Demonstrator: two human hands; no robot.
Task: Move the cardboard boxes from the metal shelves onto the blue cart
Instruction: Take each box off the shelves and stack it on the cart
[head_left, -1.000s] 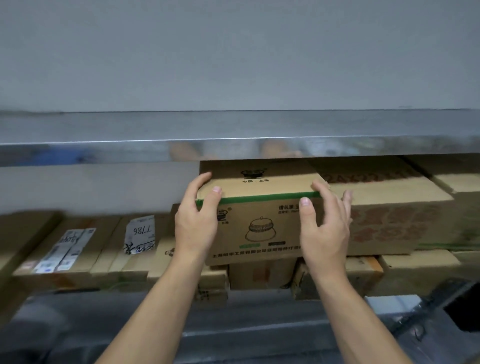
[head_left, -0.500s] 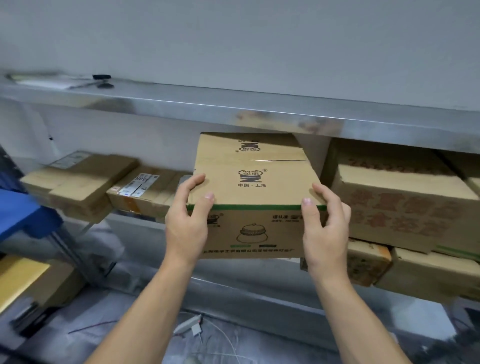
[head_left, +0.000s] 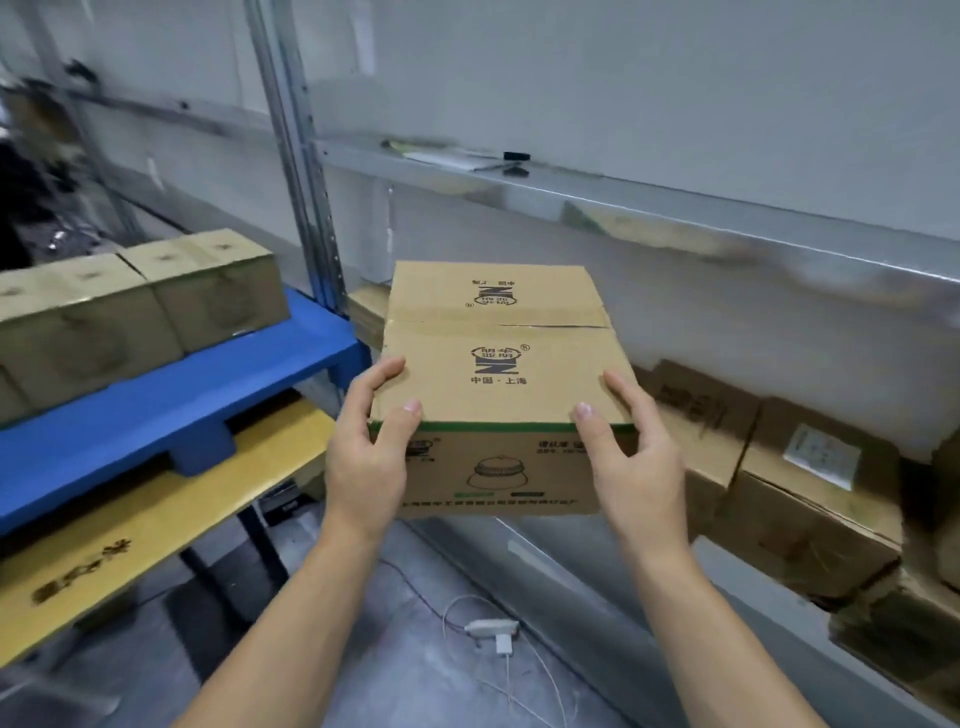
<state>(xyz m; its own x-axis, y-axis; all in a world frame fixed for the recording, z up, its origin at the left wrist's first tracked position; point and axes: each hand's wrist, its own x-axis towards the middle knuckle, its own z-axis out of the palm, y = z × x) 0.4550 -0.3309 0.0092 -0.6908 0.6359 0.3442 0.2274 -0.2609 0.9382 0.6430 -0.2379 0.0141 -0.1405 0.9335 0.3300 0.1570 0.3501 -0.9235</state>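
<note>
Transfer is the step in hand: we carry 1 cardboard box (head_left: 498, 374) at the centre of the frame, clear of the metal shelf (head_left: 675, 208) that runs across the upper right and not yet over the blue cart (head_left: 171, 410) at the left. Our left hand (head_left: 366, 457) clamps the near left corner, thumb laid on the top face and fingers curled along the side. Our right hand (head_left: 634, 462) does the same at the near right corner, so the box hangs in the air between the 2 grips, roughly level, its printed front toward us. On the cart's deck, in the upper left, at least 2 loaded boxes (head_left: 130, 312) sit side by side, with bare blue deck in front of them. More shelf boxes (head_left: 779, 478) lie on the lower level at the right edge. We judge the next move to be a swing leftward past the shelf upright (head_left: 306, 208), then a lowering onto the free blue strip just beside the loaded boxes. That calls for a level box, clearance over the cart's corner, and firm grips until the bottom rests flat.
</note>
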